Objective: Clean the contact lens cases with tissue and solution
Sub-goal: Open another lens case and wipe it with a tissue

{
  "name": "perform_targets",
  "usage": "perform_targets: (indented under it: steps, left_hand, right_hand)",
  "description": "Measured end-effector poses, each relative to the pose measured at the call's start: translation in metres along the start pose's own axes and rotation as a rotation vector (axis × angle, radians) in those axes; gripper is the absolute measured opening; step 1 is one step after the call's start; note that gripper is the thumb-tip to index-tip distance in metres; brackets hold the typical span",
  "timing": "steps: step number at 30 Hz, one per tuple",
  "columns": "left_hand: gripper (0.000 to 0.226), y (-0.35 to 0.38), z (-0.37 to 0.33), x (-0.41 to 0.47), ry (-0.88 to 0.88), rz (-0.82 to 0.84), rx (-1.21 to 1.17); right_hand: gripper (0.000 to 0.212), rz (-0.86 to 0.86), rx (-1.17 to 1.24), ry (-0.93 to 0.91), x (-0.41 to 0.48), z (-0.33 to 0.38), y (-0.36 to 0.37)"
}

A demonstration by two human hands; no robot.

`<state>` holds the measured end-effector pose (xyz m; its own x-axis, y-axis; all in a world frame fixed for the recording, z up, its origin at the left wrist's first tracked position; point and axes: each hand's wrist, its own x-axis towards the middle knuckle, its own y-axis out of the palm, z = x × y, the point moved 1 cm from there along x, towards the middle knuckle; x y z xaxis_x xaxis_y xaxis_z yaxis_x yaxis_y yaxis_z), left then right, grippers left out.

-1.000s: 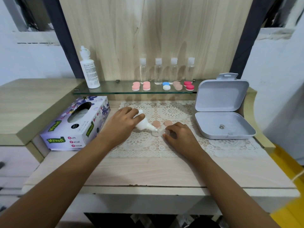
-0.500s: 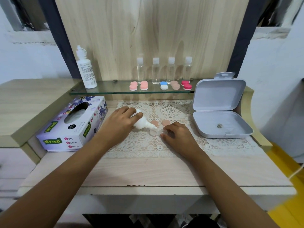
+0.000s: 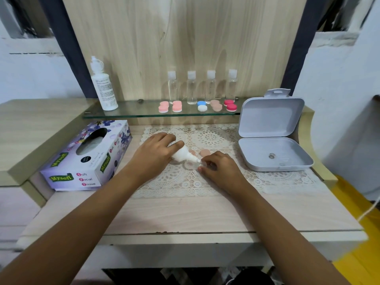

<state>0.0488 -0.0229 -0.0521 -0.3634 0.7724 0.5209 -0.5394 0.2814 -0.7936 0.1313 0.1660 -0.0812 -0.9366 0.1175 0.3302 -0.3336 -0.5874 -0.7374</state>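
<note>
Gripping the small white solution bottle [image 3: 182, 154] in the left hand [image 3: 153, 155], with fingers curled round its body, and holding it tipped over, nozzle pointing down and to the right, right at the clear lens case [image 3: 190, 164]. Pinching that case at its right end with the right hand [image 3: 221, 167], with thumb and fingertips closed on it, and keeping it flat on the lace mat [image 3: 185, 182] near the middle of the table [image 3: 185, 212]. Cannot tell whether the nozzle tip touches the case or hangs just above it. Spotting two peach caps [image 3: 205, 152] lying loose on the mat just behind the case. Noting the tissue box [image 3: 88, 159] left of the mat, slot facing up, close beside the left forearm. Over on the right, seeing the grey hinged box [image 3: 257, 149] open, with its lid upright and a small metal ring inside. Up on the glass shelf [image 3: 139, 111], finding a tall white bottle [image 3: 103, 89] at the left end, four small clear bottles [image 3: 191, 89] lined against the wooden panel, and before them a row of capped lens cases [image 3: 176, 106] in pink, blue-and-white, peach and red.
</note>
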Motion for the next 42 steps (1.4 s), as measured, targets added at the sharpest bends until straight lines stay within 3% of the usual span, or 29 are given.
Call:
perform_targets:
  steps: [42]
  left_hand:
    - [0.051,0.006,-0.0019,-0.0001,-0.018,-0.041,-0.007]
  right_hand:
    - [0.02,0.009,-0.015,-0.013,0.0002,-0.0003,-0.0011]
